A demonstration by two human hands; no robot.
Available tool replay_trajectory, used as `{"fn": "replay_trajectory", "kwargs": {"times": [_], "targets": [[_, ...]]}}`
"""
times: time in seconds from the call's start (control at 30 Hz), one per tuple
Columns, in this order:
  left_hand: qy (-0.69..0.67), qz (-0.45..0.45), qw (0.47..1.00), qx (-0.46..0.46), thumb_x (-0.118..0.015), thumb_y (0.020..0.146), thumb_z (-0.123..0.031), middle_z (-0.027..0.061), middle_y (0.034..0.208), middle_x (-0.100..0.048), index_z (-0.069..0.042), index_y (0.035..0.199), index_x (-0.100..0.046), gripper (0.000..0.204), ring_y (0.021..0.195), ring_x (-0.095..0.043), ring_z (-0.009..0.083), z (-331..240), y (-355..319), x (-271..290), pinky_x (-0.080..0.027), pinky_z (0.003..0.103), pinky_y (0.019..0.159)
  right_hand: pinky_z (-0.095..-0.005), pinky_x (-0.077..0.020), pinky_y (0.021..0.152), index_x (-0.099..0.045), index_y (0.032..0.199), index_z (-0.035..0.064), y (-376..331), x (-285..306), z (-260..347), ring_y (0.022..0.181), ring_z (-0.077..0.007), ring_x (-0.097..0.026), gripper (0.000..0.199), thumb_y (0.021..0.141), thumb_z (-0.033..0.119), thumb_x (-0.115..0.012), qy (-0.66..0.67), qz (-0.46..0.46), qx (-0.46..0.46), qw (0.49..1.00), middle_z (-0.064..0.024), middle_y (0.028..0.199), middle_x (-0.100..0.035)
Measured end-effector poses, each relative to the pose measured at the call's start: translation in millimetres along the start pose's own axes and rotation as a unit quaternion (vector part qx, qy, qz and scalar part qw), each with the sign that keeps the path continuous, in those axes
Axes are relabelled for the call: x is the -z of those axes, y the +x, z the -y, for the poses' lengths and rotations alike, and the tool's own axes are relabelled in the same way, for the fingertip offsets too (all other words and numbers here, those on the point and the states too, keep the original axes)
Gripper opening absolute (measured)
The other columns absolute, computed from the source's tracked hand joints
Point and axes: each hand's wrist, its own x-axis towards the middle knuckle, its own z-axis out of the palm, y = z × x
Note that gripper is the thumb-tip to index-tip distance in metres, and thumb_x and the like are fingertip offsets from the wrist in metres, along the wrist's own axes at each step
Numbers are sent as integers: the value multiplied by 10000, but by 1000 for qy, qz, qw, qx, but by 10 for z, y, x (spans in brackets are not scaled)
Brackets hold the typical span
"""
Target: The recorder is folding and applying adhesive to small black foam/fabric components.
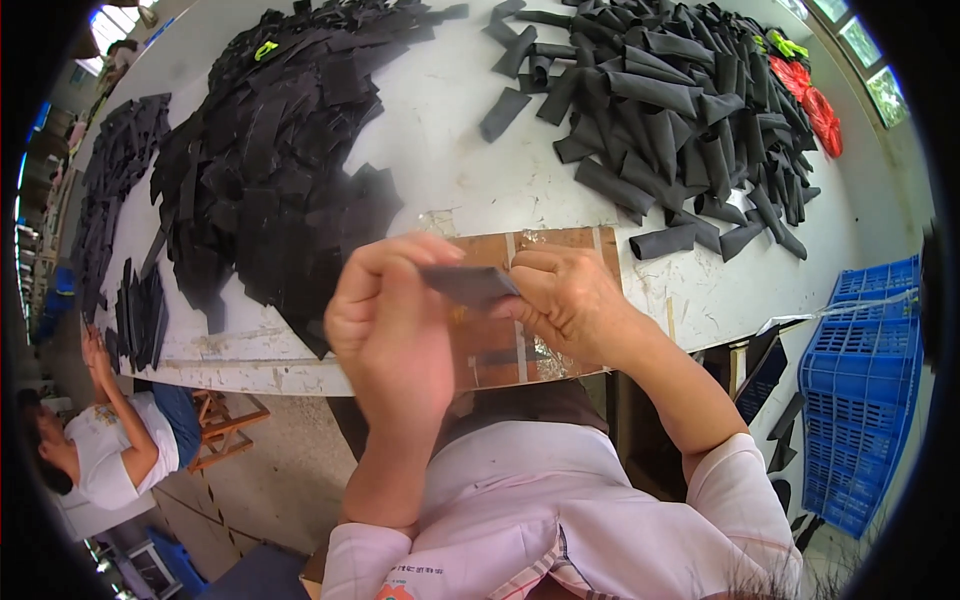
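Over the brown board (485,338) on the tabletop (450,150): one dark strip (468,284), long axis left to right, right end dipping slightly. Right end pinched in my right grip (572,297); my left grip (388,315), blurred, at its left end, closure I cannot tell. Also: board, one; flat pieces (270,170) left, tubes (655,92) right, both too many to count.

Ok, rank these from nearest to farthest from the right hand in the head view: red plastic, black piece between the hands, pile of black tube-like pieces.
1. Black piece: in the fingers of the right hand, on its left.
2. Pile of black tube-like pieces: beyond the hand, rightward.
3. Red plastic: at the pile's right edge.
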Motion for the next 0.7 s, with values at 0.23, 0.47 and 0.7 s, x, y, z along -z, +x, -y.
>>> {"fn": "replay_trajectory", "kwargs": {"times": [0.23, 0.47, 0.7], "targets": [[457, -137, 879, -26, -518, 803, -47, 87, 867, -606, 3, 883, -564, 105, 744, -558, 146, 112, -135, 453, -420, 241, 731, -312, -361, 447, -506, 646, -2, 145, 205, 50, 503, -195, -506, 292, 812, 230, -562, 143, -1, -8, 990, -73, 533, -476], [760, -141, 635, -1, -584, 707, -65, 185, 1052, -490, 8, 1077, -455, 399, 994, -456, 325, 240, -185, 1330, -383, 388, 833, -194, -255, 470, -589, 793, -8, 94, 231, -183, 491, -54, -358, 481, 907, 374, -318, 249, -327, -238, 880, 18, 554, -428], [796, -125, 590, -56, -571, 750, -38, 124, 790, -578, 31, 769, -574, 72, 772, -554, 293, 164, -167, 1585, -437, 363, 708, -251, -384, 473, -544, 742, -4, -507, -430, 349, 542, -170, -513, 177, 847, 132, -501, 179, -89, -171, 965, -90, 617, -514]]}}
